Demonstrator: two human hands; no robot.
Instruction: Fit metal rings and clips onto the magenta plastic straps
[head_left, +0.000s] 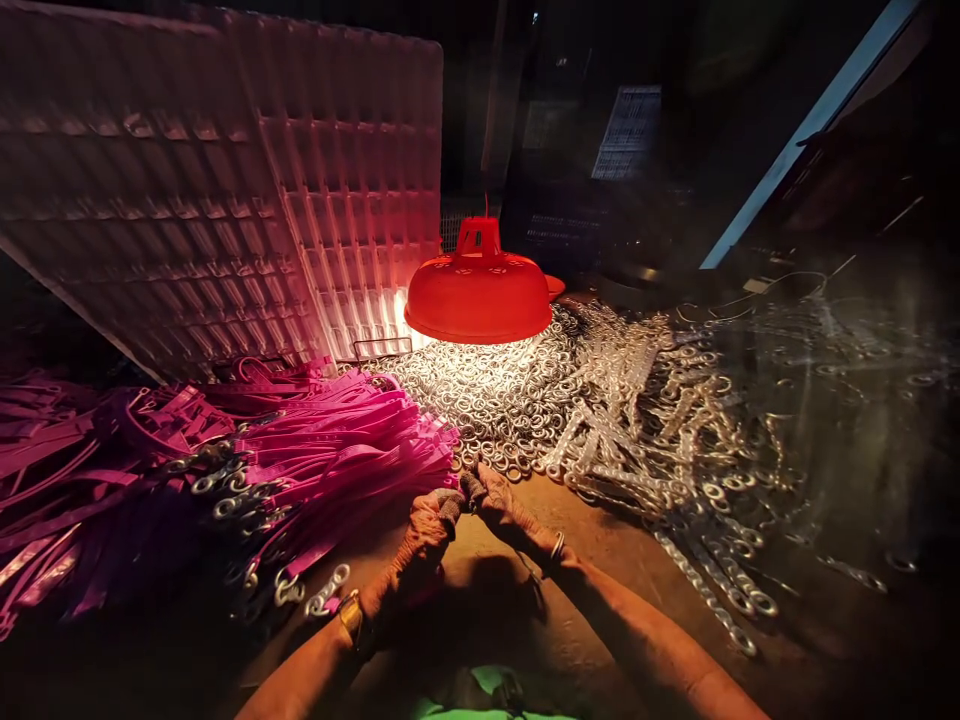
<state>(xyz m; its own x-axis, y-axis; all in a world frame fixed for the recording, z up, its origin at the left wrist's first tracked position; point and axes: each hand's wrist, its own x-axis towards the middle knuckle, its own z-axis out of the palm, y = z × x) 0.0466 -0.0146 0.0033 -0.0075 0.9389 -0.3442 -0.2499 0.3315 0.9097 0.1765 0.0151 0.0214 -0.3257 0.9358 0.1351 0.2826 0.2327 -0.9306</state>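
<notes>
On the flat brown counter [592,520], the heap of flat pink straps [352,430] lies left, the round silver metal rings [495,400] far in the middle, and the long silver metal chains [660,430] right. The red domed lamp [480,295] hangs above the rings; the pale ribbed sheet [352,200] stands far left, behind the straps.

Red dome-shaped lamp [478,295] at centre lights the mid-frame brightly; upper right dark; right edge blurred, smeared.

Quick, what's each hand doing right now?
Left hand: fingers curled in at the pink straps' edge; grip unclear.
Right hand: fingers curled beside the left's; can't tell what it holds.
</notes>
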